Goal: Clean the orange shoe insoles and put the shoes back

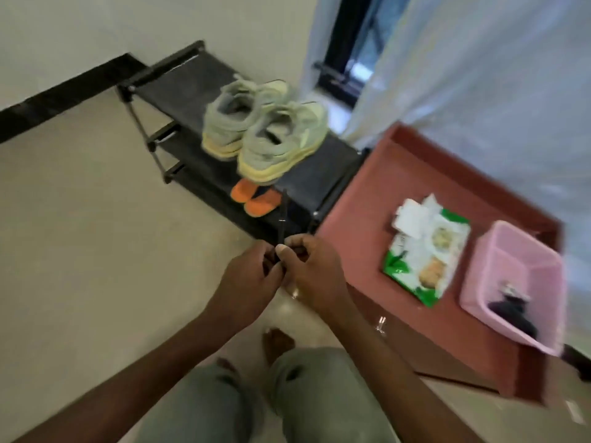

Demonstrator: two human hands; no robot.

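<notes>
Both grips meet before the body, left hand [248,276] and right hand [315,271] pinching a thin dark strap [282,215].

Shoes [265,132] atop rack, insoles [256,197] below

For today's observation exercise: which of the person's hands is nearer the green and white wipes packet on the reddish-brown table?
Right. The right hand is beside the table edge, left of the wipes packet; the left hand lies farther left.
</notes>
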